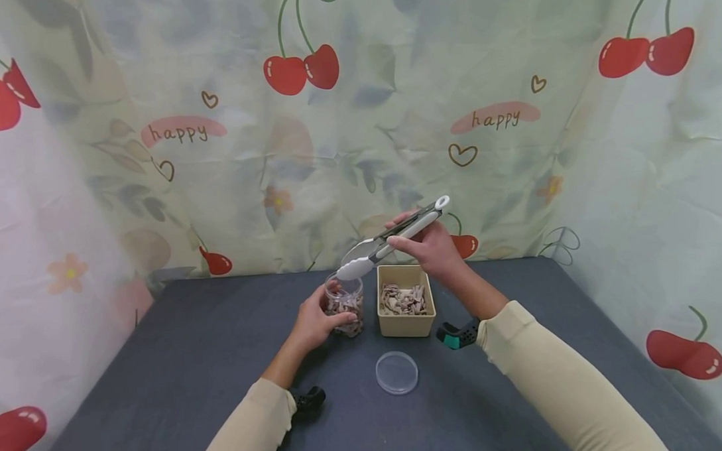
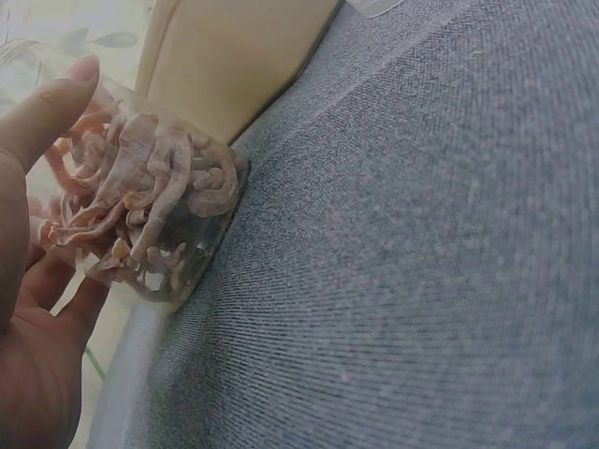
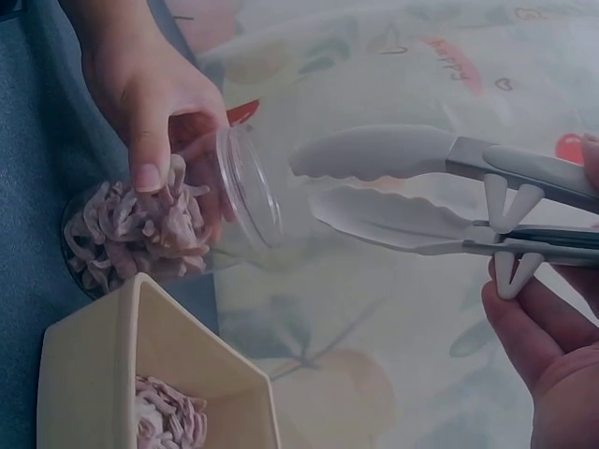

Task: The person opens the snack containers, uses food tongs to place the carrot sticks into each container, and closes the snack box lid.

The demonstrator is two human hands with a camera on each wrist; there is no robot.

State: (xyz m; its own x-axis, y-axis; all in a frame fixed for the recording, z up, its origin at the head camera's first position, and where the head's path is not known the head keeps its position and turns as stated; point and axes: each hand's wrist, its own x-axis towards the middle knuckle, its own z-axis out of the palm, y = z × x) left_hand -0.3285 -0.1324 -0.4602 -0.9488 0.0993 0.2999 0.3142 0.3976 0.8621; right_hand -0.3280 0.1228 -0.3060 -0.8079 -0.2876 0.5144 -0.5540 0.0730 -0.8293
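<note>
My left hand grips a clear screw-top jar standing on the dark cloth, thumb on the near side. Inside the jar are pinkish-brown, curled dried strips. With my right hand I hold kitchen tongs by their grey-and-white handles. Their white scalloped heads are apart, just outside the jar's open mouth, with nothing between them in the right wrist view. Right of the jar sits a beige rectangular bin, its bottom covered with similar strips.
A clear round lid lies flat on the dark tablecloth, in front of the bin. Behind the table hangs a cherry-print curtain, with more of it at both sides. Both wrists wear black straps.
</note>
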